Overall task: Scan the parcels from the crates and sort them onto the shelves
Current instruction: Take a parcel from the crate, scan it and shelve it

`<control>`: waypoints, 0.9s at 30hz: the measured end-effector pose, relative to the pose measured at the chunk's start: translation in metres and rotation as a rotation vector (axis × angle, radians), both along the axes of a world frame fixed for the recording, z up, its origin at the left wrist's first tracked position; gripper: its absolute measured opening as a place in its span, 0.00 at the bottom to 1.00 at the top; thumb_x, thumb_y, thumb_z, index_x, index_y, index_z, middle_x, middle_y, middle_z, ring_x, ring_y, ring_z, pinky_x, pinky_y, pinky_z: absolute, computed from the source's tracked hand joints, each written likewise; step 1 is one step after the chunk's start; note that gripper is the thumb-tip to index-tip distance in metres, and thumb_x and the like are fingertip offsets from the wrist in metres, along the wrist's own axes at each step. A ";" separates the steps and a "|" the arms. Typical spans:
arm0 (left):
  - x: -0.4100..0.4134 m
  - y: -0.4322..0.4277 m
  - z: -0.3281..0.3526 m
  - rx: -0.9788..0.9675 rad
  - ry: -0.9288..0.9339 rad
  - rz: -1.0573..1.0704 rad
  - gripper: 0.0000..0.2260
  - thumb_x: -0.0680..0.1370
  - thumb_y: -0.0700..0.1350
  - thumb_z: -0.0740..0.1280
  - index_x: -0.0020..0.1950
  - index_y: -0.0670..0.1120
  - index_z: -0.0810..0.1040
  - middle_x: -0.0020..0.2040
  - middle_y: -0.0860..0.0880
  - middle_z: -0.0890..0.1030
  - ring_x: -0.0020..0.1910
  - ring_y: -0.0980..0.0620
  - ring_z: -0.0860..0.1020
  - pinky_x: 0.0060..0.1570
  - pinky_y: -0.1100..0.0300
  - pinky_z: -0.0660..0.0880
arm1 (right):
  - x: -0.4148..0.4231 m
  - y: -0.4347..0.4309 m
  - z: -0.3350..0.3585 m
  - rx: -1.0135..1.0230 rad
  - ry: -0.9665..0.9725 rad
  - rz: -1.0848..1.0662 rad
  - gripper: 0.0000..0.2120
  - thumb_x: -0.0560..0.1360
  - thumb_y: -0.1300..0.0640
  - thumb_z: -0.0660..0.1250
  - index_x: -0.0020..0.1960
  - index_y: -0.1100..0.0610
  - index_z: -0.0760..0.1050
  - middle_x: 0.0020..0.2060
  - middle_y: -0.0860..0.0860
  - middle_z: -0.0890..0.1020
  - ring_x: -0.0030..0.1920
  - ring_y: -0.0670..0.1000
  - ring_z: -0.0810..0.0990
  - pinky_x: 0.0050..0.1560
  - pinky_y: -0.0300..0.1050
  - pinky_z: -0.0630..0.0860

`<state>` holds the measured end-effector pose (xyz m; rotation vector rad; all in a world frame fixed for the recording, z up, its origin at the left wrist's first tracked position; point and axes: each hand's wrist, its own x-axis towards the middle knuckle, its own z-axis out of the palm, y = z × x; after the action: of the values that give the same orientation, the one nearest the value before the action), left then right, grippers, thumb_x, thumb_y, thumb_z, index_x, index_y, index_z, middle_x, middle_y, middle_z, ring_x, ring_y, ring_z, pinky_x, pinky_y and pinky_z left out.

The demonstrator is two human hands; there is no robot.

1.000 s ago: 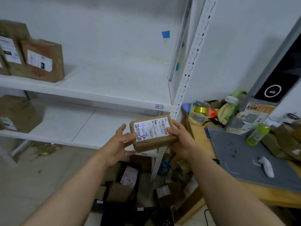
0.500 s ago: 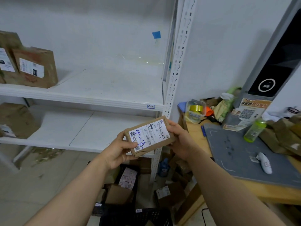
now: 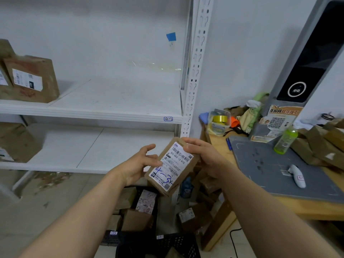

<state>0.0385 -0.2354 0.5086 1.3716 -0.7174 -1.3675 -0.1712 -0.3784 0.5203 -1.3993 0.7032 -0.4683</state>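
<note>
At the left edge of the upper shelf [image 3: 111, 110] stand two brown parcels. The outer one is cut off by the frame, and the inner parcel [image 3: 31, 79] carries a white label too blurred to read. One more brown parcel, the lower parcel [image 3: 16, 142], sits at the left edge of the lower shelf [image 3: 93, 164].

Near the right corner of the upper shelf's front lip, one small tag [image 3: 168, 119] reads "4-2". One scrap of blue tape [image 3: 171, 36] sticks to the wall above it.

The held parcel [image 3: 173, 164] is in the air in front of the lower shelf's right corner, tilted with its label up. The label is printed "501-602-12-815" with barcodes, and blue handwriting on it begins "4-3".

The left hand [image 3: 135, 164] bends its fingers against the parcel's left long edge, with the thumb lifted clear. The right hand [image 3: 202, 155] pinches the top corner, thumb on the label and fingers over the edge.

On the floor below are two black mesh crates. The farther crate [image 3: 157, 203] holds several parcels, and the nearer crate [image 3: 178, 243] is cut by the frame.

The wooden table [image 3: 307, 209] bears one yellow tape roll [image 3: 220, 119] at its back left corner. It also bears one green bottle [image 3: 285, 140], and one white scanner [image 3: 297, 175] on a grey mat [image 3: 270, 164]. One QR-code poster [image 3: 277, 121] hangs on a grey kiosk [image 3: 305, 53].
</note>
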 end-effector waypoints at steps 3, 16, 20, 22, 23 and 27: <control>-0.005 0.002 0.004 0.038 -0.049 -0.108 0.45 0.64 0.39 0.77 0.77 0.53 0.62 0.58 0.45 0.85 0.61 0.41 0.81 0.65 0.40 0.74 | 0.004 0.004 0.001 -0.023 0.046 0.036 0.27 0.67 0.48 0.77 0.65 0.48 0.79 0.54 0.59 0.85 0.60 0.65 0.81 0.64 0.63 0.74; -0.024 0.010 -0.014 0.100 -0.074 -0.009 0.15 0.75 0.36 0.72 0.60 0.46 0.76 0.53 0.42 0.86 0.58 0.38 0.82 0.64 0.33 0.73 | -0.002 0.015 -0.020 0.078 0.065 -0.006 0.24 0.70 0.50 0.78 0.64 0.47 0.75 0.55 0.53 0.86 0.60 0.58 0.83 0.67 0.67 0.73; -0.040 0.009 -0.014 0.126 -0.093 -0.025 0.11 0.77 0.37 0.70 0.57 0.48 0.77 0.51 0.44 0.87 0.57 0.40 0.82 0.64 0.36 0.74 | -0.013 0.015 -0.022 0.106 0.050 -0.007 0.20 0.74 0.56 0.75 0.64 0.50 0.74 0.54 0.55 0.86 0.54 0.57 0.86 0.58 0.59 0.81; -0.048 0.006 -0.016 0.129 -0.093 -0.041 0.09 0.78 0.38 0.69 0.57 0.47 0.78 0.50 0.45 0.87 0.56 0.42 0.82 0.63 0.39 0.74 | -0.020 0.013 -0.025 0.107 0.053 -0.019 0.20 0.75 0.58 0.74 0.65 0.50 0.74 0.53 0.55 0.86 0.53 0.56 0.86 0.55 0.56 0.82; -0.052 0.004 -0.018 0.128 -0.091 -0.045 0.08 0.78 0.40 0.69 0.57 0.47 0.79 0.50 0.46 0.87 0.56 0.43 0.82 0.63 0.40 0.74 | -0.024 0.012 -0.027 0.110 0.059 -0.025 0.21 0.74 0.58 0.74 0.66 0.50 0.74 0.53 0.54 0.86 0.53 0.56 0.86 0.55 0.56 0.82; -0.069 -0.010 -0.030 0.133 -0.112 -0.008 0.11 0.77 0.41 0.71 0.59 0.46 0.79 0.50 0.46 0.87 0.57 0.42 0.82 0.61 0.42 0.75 | -0.039 0.007 -0.036 0.116 0.088 -0.008 0.23 0.75 0.59 0.73 0.67 0.49 0.74 0.54 0.55 0.86 0.54 0.57 0.86 0.54 0.56 0.83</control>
<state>-0.0300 -0.2456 0.4782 1.5615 -0.7167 -1.3729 -0.2104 -0.3713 0.4842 -1.3145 0.7949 -0.3681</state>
